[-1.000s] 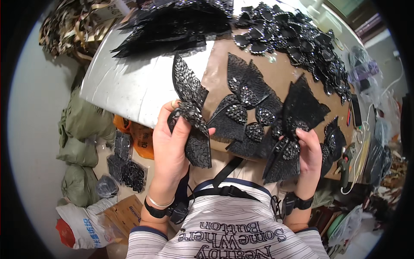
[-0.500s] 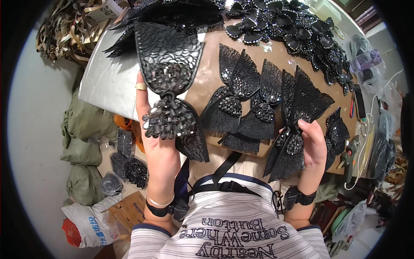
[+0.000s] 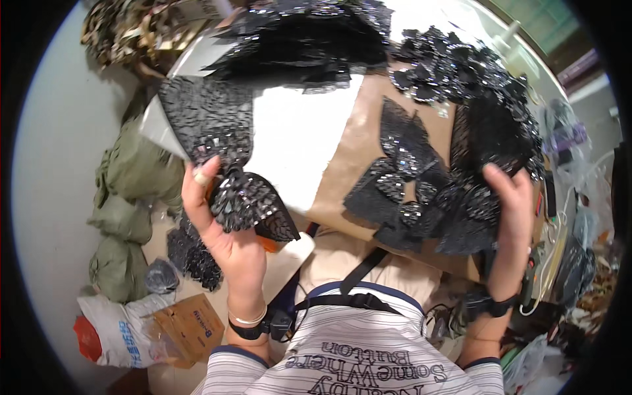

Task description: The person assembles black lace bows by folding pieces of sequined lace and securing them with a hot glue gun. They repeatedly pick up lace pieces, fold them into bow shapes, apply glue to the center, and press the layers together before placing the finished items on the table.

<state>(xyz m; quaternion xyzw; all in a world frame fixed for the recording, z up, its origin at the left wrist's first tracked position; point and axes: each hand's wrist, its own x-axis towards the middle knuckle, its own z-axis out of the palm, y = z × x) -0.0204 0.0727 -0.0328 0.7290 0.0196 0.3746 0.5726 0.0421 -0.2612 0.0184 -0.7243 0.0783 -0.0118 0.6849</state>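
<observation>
Black beaded bow (image 3: pixel 224 158) gripped in left hand (image 3: pixel 227 230); right hand (image 3: pixel 510 217) holding second bow (image 3: pixel 477 164).

The tabletop (image 3: pixel 289 141) carries a brown paper sheet (image 3: pixel 349 164); on it lie black beaded lace bows (image 3: pixel 401 178). More black bows are heaped along the far edge (image 3: pixel 309 39), and smaller sequinned pieces (image 3: pixel 454 66) are piled far right.

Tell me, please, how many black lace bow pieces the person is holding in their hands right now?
2: one lace bow in the left hand, one in the right hand. More lie on the table, some possibly hidden.
</observation>
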